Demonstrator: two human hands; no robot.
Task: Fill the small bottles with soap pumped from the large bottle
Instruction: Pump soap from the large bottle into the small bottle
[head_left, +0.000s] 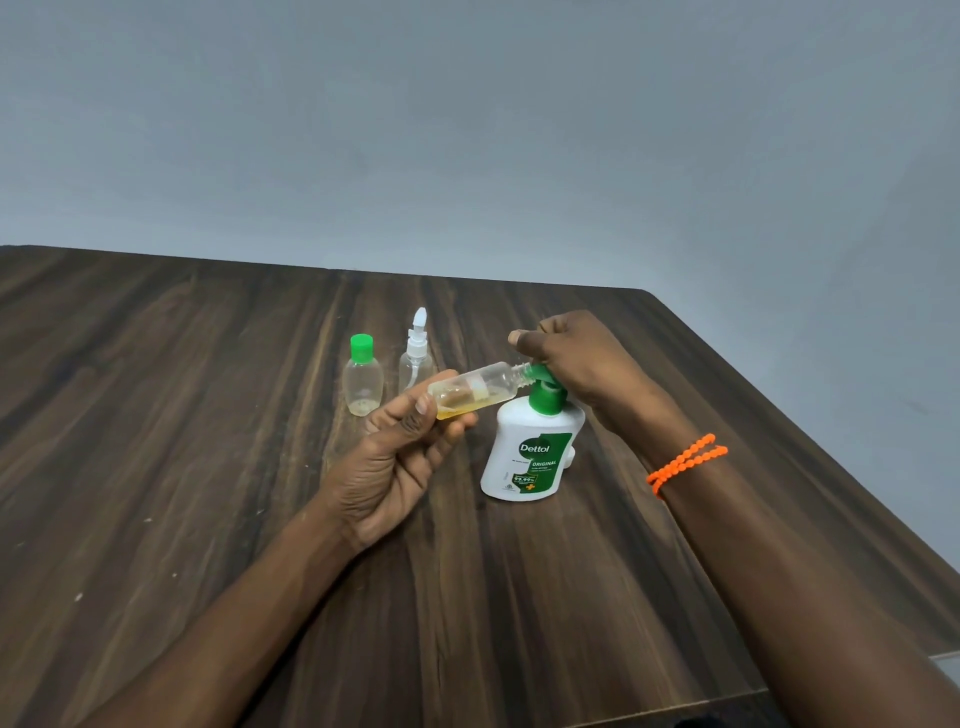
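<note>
My left hand (402, 457): grips a small clear bottle (480, 389), tilted, amber soap pooled at its base, mouth against the green pump nozzle (537, 371). My right hand (576, 358): curled over the pump of the white Dettol bottle (527, 457), upright on the wooden table (208, 415). Behind, side by side: green-capped bottle (362, 382), spray bottle (415, 353).

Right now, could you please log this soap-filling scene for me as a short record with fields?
left hand: holds the clear bottle tilted, its mouth at the pump spout
right hand: rests on the pump head of the large bottle
soap: yellow liquid pooled in the clear bottle's lower end
waiting: green-capped bottle and spray bottle, both look empty, upright on the table
wrist: orange bead bracelet
</note>
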